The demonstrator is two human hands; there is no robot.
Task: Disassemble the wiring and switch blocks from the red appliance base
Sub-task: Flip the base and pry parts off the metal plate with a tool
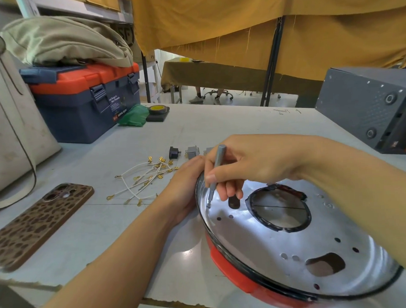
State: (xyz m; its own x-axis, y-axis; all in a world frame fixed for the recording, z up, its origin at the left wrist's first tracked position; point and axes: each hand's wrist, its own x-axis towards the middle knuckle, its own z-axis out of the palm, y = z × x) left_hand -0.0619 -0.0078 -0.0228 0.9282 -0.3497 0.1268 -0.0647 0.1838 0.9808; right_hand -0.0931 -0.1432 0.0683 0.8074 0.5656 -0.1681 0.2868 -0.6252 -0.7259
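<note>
- The right hand pinches a slim grey screwdriver between thumb and curled fingers, held nearly upright so its tip meets a small screw near the far-left edge of the plate; upright is probably how it bites squarely.
- The left hand cups the rim of the red appliance base from outside, fingers wrapped behind the edge and mostly hidden; it looks like a brace against the turning tool.
- The base sits at the near right of the table, tilted, its silver inner plate facing up with a large round opening and several bare holes.
- Inside that dish I see no wires or blocks, only the one screw under the tip.
- Just left of the left hand lies a loose bundle of white wires with brass terminals, and beyond it three small switch blocks in a row, the rightmost partly hidden.
- Further left: a patterned phone, a closed blue-and-orange toolbox, contents unseen.
</note>
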